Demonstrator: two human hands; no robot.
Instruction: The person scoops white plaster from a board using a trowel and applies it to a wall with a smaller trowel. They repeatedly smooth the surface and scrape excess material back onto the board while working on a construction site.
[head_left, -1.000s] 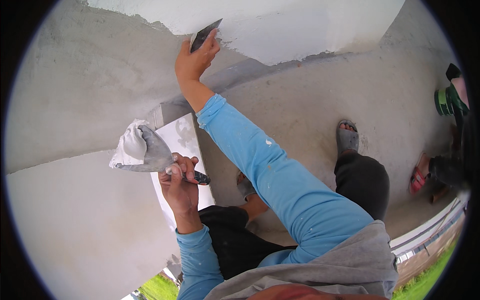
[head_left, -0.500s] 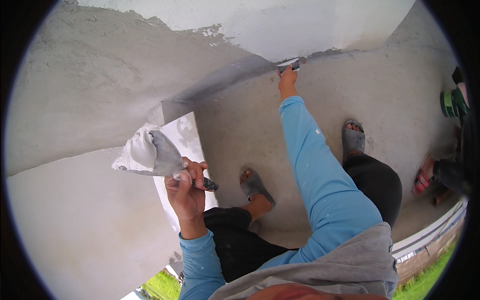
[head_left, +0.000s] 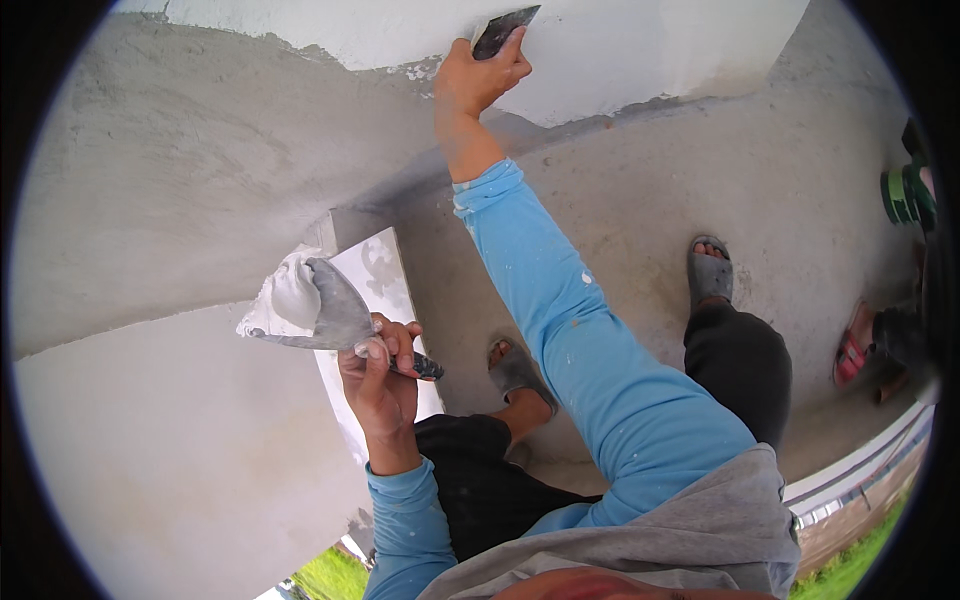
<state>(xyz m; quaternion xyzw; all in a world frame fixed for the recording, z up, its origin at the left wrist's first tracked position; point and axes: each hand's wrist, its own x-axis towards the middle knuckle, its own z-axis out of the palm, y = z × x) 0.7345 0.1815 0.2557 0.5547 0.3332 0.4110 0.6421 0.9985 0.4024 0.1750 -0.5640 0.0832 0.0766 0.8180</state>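
Right hand (head_left: 478, 78) grasping putty knife (head_left: 505, 31) against far white wall (head_left: 640, 50); left hand (head_left: 380, 375) clenched on putty-loaded trowel (head_left: 318, 305), near left

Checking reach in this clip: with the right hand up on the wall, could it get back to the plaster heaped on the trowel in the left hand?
Probably yes. The right hand presses a scraper on the wall; the left hand holds the loaded trowel lower down, with nothing between them.

The right hand (head_left: 478, 78) covers most of the scraper (head_left: 505, 30), so only its dark blade end shows. The trowel (head_left: 330, 310) handle sits hidden inside the left hand's (head_left: 380, 375) grip (just its tip pokes out). At the right rim, a green tool (head_left: 905, 190) is cut off.
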